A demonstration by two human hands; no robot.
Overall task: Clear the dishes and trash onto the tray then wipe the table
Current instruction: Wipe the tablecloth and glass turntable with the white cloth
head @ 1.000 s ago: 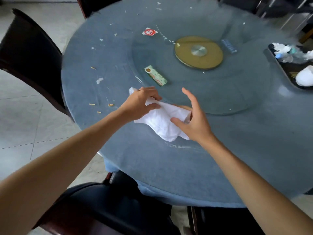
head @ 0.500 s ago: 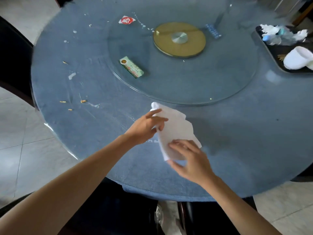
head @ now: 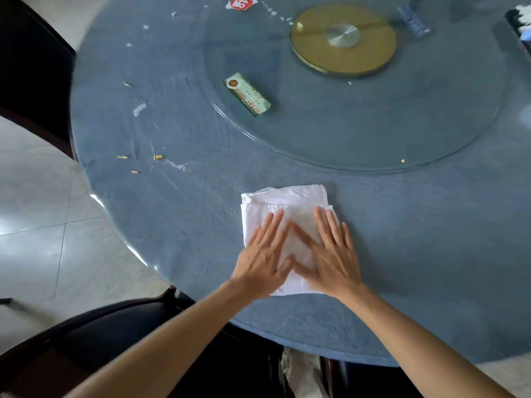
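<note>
Blue cloth under a clear cover spans the round table (head: pixel 416 225), and a folded white cloth (head: pixel 284 202) lies flat on its near part. Both hands press on that cloth palm down: the left hand (head: pixel 265 261) and right hand (head: pixel 330 258) sit side by side with fingers stretched out and slightly spread, gripping nothing, thumbs angled toward each other over the cloth's middle. Beyond the fingertips the cloth's folded far edge shows bare, and past it curves the rim of the glass turntable (head: pixel 373 133). A green packet (head: pixel 248 93) still rests on that glass, ahead and a little left of the fingers, with a red-and-white wrapper (head: pixel 240 2) much farther off at the top edge. Well left of the left hand, yellowish crumbs (head: pixel 158 157) and white smears (head: pixel 140 109) dot the table. The tray (head: pixel 520 21) barely shows at the far right corner with white trash on it. My judgement: clearing is mostly done though a packet and wrapper remain, and wiping looks barely begun, since the mess at the left is untouched.
</note>
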